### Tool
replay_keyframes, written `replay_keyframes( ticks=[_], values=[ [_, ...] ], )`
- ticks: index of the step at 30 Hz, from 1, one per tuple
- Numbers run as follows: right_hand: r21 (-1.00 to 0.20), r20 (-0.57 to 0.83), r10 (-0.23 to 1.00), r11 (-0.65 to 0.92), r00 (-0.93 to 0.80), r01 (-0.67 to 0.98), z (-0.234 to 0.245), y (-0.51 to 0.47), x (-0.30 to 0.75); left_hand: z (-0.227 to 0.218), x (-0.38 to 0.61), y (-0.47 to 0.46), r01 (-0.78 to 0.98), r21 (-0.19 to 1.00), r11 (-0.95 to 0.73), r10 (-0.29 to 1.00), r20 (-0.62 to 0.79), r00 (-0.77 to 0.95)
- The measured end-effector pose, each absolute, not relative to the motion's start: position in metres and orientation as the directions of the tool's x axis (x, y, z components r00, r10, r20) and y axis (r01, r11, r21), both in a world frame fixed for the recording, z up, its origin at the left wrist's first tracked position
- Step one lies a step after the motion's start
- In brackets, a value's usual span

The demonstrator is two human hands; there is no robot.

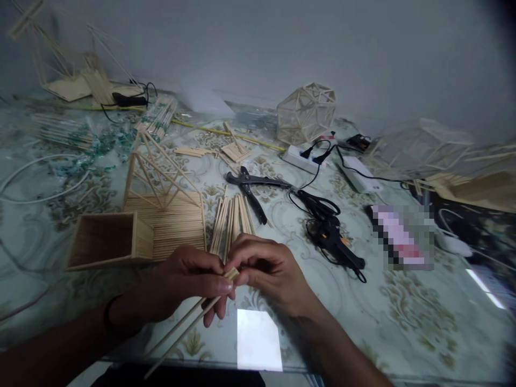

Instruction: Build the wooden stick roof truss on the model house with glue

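Note:
My left hand (193, 277) is closed around two thin wooden sticks (181, 328), whose free ends slant down toward the table's front edge. A small pale wooden piece (231, 273) shows at the sticks' upper end, between my two hands. The fingers of my right hand (266, 269) pinch this piece; whether it is fixed to the sticks I cannot tell. Just beyond my hands lies a loose bunch of wooden sticks (231, 217). To the left stands a stick-built model with a slatted base (181, 217), a triangular frame (155, 172) and an open wooden box (107, 239).
Black-handled cutters (250, 188) and a black glue gun (330, 236) with its cable lie right of the sticks. Farther back are a white power strip (302, 158), a faceted stick frame (307, 114) and bagged sticks (157, 115). A blurred-out flat object (403, 236) lies right.

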State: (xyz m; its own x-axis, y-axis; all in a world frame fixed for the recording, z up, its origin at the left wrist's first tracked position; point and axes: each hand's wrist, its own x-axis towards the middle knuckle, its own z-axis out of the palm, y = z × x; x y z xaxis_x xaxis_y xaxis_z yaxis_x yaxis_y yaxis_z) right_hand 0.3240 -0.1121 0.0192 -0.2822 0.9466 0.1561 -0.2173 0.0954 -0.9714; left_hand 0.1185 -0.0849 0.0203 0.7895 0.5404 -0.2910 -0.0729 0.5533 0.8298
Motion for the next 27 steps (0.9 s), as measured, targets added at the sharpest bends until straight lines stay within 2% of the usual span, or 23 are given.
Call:
replay_keyframes(
  ticks=[5,7,9,12,16,22,27],
  values=[
    [-0.971,0.13,0.979,0.094,-0.156,-0.22,0.018,-0.112,0.326,0.02,0.12,-0.085,-0.085,0.891,0.446,0.627,-0.243,0.74],
    [-0.97,0.201,0.979,0.194,-0.031,-0.147,0.017,-0.115,0.327,0.021,0.12,-0.085,-0.091,0.924,0.371,0.674,-0.2,0.711],
    [-0.941,0.337,0.941,0.338,0.038,-0.01,0.017,-0.118,0.327,0.022,0.121,-0.084,-0.067,0.957,0.283,0.722,-0.167,0.672],
    [-0.883,0.453,0.891,0.452,-0.023,0.131,0.017,-0.123,0.324,0.024,0.123,-0.082,-0.008,0.984,0.178,0.763,-0.133,0.632],
    [-0.864,0.465,0.884,0.466,-0.052,0.19,0.018,-0.126,0.319,0.025,0.124,-0.082,0.036,0.993,0.112,0.783,-0.111,0.612],
    [-0.889,0.413,0.91,0.412,-0.037,0.199,0.02,-0.126,0.32,0.025,0.122,-0.082,0.03,0.987,0.157,0.774,-0.142,0.617],
    [-0.816,0.518,0.855,0.492,0.006,0.303,0.019,-0.126,0.322,0.023,0.124,-0.082,0.066,0.99,0.128,0.791,-0.142,0.595]
  ],
)
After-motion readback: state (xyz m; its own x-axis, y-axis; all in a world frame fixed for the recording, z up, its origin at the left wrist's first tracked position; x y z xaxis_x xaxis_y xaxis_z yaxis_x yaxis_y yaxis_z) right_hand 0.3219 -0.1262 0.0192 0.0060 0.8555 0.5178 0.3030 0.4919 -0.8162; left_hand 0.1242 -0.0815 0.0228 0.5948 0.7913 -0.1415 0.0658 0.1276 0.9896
